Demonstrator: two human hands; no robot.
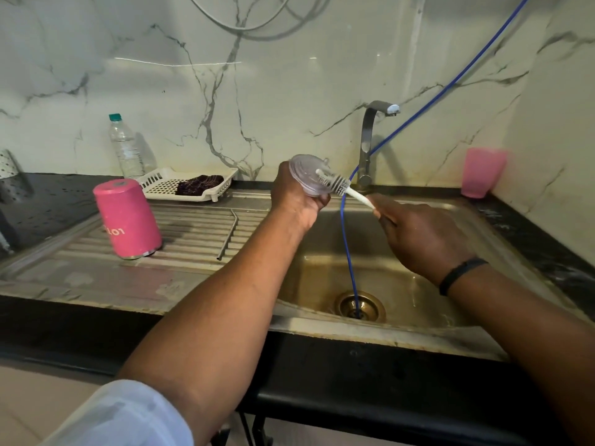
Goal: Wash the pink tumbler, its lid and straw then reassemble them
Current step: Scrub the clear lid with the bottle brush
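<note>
My left hand (297,197) grips the clear round lid (306,173) above the sink's left edge, its face turned towards me. My right hand (418,233) holds the white handle of a bristle brush (335,185), whose bristles lie against the lid. The pink tumbler (127,218) stands upside down on the steel draining board (193,239). A bent metal straw (229,233) lies on the board to the tumbler's right.
The steel sink (418,329) has a brass drain (360,305) with a blue hose (349,252) running into it. A tap (370,140) stands behind. A white rack (161,185) with a dark cloth, a water bottle (125,146) and a pink cup (483,172) stand on the counter.
</note>
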